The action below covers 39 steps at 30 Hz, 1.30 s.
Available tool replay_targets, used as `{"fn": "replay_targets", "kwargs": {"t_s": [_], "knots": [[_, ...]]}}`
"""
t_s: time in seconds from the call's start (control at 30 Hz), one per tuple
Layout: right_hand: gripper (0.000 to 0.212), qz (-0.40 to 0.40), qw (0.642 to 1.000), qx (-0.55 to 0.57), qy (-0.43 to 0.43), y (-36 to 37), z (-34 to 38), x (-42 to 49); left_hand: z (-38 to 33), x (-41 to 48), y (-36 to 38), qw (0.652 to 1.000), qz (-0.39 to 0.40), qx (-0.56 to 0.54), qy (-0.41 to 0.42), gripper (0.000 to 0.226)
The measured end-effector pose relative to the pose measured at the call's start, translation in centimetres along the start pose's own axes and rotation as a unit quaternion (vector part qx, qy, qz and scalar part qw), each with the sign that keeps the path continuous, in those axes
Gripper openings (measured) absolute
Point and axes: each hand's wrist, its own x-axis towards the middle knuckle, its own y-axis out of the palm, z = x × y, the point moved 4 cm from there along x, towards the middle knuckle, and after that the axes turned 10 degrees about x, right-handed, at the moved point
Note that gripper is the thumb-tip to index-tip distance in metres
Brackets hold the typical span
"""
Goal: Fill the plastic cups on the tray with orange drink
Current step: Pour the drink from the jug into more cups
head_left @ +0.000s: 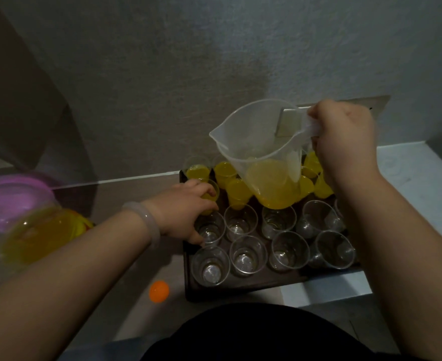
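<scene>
While the right hand (344, 144) closes its grip round the handle of a clear pitcher (261, 152), holding it above the far rows of the tray (240, 289) with orange drink pooled in its bottom, the left hand (186, 209) curls its grip round one full cup (210, 195) at the tray's left edge. The tray lies on the tabletop (136, 256) toward its far edge, by the wall. Eight empty cups (248, 256) stand in two rows of four along the tray's near edge; a possible ninth at the right is mostly hidden. Behind them at least seven full cups (225, 173) show, the pitcher hiding any others. One small orange round thing (159, 291) lies just left of the tray's near-left corner. One blurred bottle (40, 233) of orange drink and one purple dish (19, 194) sit toward the tabletop's left edge.
</scene>
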Motion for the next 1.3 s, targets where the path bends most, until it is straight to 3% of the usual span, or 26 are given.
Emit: {"fn": "replay_targets", "kwargs": {"t_s": [0.4,0.73,0.93,1.03,1.13,1.3], "knots": [[0.032,0.001,1.0,-0.001,0.002,0.0,0.1,0.2,0.5,0.1,-0.3,1.0,0.002,-0.018,0.0,0.078],[0.03,0.022,1.0,0.0,-0.003,0.7,0.8,0.0,3.1,-2.7,-4.6,0.984,0.026,-0.148,-0.093,0.068],[0.034,0.032,0.999,0.012,-0.003,1.0,0.8,0.0,4.9,-4.7,-6.6,0.961,-0.098,-0.216,-0.145,0.067],[0.032,0.063,0.997,-0.013,-0.03,1.3,1.4,-0.1,4.9,-4.6,-6.3,0.949,-0.14,-0.231,-0.166,0.08],[0.04,0.103,0.989,-0.07,-0.075,2.0,2.4,0.1,4.7,-4.1,-5.9,0.947,-0.163,-0.215,-0.173,0.077],[0.038,0.172,0.949,-0.228,-0.132,3.8,4.2,0.0,4.0,-3.4,-5.4,0.952,-0.167,-0.196,-0.166,0.078]]}}
